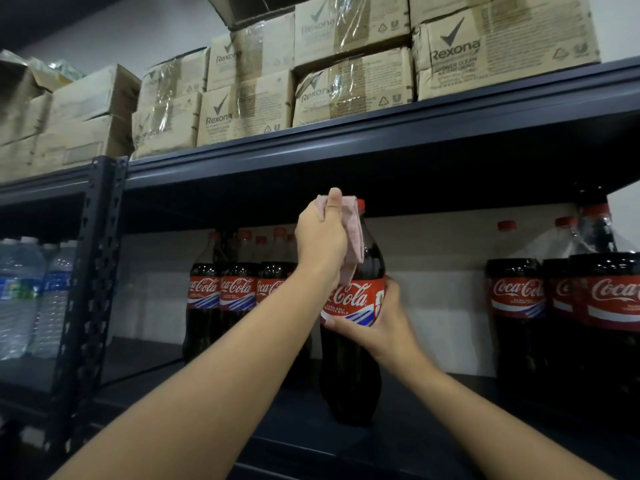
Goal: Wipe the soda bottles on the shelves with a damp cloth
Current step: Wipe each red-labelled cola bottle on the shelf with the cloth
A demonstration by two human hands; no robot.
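Currently, my right hand grips the Coca-Cola bottle around its red label, fingers curled across the lower label edge and thumb on the right side. The bottle is upright near the front edge of the shelf, forward of the other stock; I cannot tell whether its base touches the shelf. My left hand is closed on a pink cloth, thumb pointing up, and presses the cloth against the left side of the bottle's neck and shoulder. The red cap shows just above the cloth at the right. The cloth hangs down to the top edge of the label.

A group of Coca-Cola bottles stands toward the back of the shelf to the left of the held bottle, labels facing forward. A second group of bottles stands at the right end of the shelf, partly under clear wrap. A bare stretch of shelf separates the two groups.

A perforated upright post bounds the shelf at the left. Beyond it, in the neighbouring bay, stand clear water bottles. The upper shelf carries stacked cardboard cartons marked Rexona, several sealed with clear tape.
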